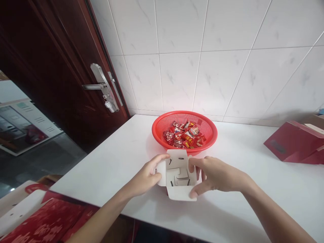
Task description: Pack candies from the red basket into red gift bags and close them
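A small open-topped cardboard box (181, 193) stands on the white table, its pale inside facing up. The flaps are folded outward, interlocking tabs show at the bottom, and dark slits mark its walls. My left hand (144, 176) grips the left flap, index finger near the back corner and thumb lower down. On the other side, my right hand (215, 173) has its fingers curled over the right wall and its thumb on the front flap. Just behind the box sits a red plastic basket (157, 136) with several red-wrapped snack packets (188, 135) in it.
Flat red cardboard boxes (296, 141) lie at the table's right. A red printed bag (43, 222) and white card pieces are below the table's left edge. A tiled wall (182, 81) rises behind; a dark wooden door (68, 50) with a handle stands at left.
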The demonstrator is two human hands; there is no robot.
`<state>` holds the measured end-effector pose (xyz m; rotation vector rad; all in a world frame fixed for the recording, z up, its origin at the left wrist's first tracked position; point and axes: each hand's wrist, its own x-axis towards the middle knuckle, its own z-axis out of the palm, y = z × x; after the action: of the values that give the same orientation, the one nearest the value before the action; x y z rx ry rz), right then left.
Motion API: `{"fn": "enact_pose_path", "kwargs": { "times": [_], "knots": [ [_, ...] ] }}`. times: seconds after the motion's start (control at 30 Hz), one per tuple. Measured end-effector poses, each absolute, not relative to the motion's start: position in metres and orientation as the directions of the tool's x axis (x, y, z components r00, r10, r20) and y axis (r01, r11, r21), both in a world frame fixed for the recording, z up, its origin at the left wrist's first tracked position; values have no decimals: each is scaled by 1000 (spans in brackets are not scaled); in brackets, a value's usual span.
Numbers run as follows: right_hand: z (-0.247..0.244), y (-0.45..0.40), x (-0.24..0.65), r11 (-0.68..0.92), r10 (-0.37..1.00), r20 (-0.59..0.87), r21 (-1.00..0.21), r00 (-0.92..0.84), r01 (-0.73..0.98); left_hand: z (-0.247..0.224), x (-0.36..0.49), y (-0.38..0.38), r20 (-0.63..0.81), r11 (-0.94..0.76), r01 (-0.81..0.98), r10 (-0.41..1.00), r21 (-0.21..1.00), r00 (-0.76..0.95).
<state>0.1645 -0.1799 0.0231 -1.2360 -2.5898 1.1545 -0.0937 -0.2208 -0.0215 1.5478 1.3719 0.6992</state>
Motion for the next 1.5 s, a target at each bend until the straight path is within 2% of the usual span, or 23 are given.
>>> {"fn": "enact_pose_path", "kwargs": {
  "times": [0.13, 0.23, 0.33, 0.43, 0.53, 0.67, 0.83, 0.93, 1.03, 1.13, 1.27, 1.5],
  "knots": [
    [22, -185, 161, 455, 702, -292, -518, -650, 725, -27, -93, -224, -99, -4, 455, 974, 890, 201],
    [23, -190, 158, 486, 713, -268, -478, -648, 732, -24, -97, -224, -89, -20, 469, 974, 883, 210],
    [27, -192, 162, 515, 697, -209, -519, -686, 682, -15, -103, -220, -34, -84, 474, 972, 877, 235],
    [31, -191, 168, 547, 680, -100, -590, -727, 594, -3, -107, -211, 99, -192, 437, 969, 878, 228],
    [37, -189, 174, 553, 683, -33, -630, -730, 546, 8, -110, -195, 201, -230, 343, 973, 911, 116],
    [45, -185, 181, 506, 735, -41, -631, -677, 588, 13, -109, -166, 190, -186, 143, 982, 972, -11],
    [45, -183, 185, 471, 775, -12, -656, -632, 590, 12, -99, -151, 146, -127, 263, 988, 957, -55],
    [41, -183, 180, 479, 770, 3, -663, -638, 576, 11, -93, -157, 259, -246, 286, 966, 926, -9],
    [37, -183, 171, 476, 781, -1, -646, -625, 597, 14, -91, -167, 362, -381, 317, 925, 869, 117],
    [34, -184, 163, 462, 799, -10, -629, -601, 625, 17, -91, -176, 317, -429, 408, 895, 806, 314],
    [31, -189, 155, 518, 761, 41, -639, -647, 568, 17, -90, -187, 121, -392, 520, 870, 759, 479],
    [32, -197, 147, 555, 681, -1, -651, -732, 518, 16, -84, -211, -21, -184, 642, 954, 745, 298]
  ]
}}
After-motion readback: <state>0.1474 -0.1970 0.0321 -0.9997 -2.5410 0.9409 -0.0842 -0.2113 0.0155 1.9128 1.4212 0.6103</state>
